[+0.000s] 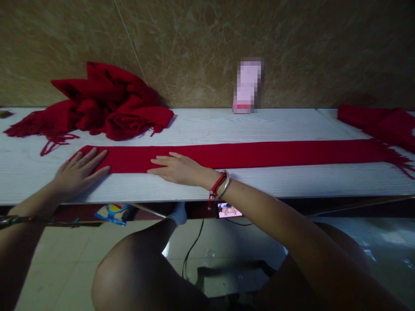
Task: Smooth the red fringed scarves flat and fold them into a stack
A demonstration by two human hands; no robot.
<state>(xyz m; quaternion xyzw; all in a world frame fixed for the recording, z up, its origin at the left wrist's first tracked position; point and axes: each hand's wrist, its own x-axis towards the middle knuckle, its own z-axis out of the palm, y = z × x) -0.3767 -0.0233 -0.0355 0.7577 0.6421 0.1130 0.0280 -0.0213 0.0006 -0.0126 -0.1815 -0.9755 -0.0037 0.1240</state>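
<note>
A long red scarf [275, 154] lies flat in a narrow strip along the white table, its fringe at the right end. My left hand [79, 172] rests on the scarf's left end with the fingers spread. Further right, my right hand [177, 167] lies flat across the scarf, fingers stretched out to the left; a red cord bracelet and a silver bangle circle that wrist. Neither hand grips the cloth. Behind my left hand sits a crumpled red scarf [110, 103] with fringed ends.
More red fringed cloth [382, 123] lies at the table's right end. A pixelated pink object [248, 86] leans on the marble-patterned wall behind the white table [292, 183]. Below the front edge are a blue snack bag [113, 214], a lit phone [229, 210] and a cable [193, 250].
</note>
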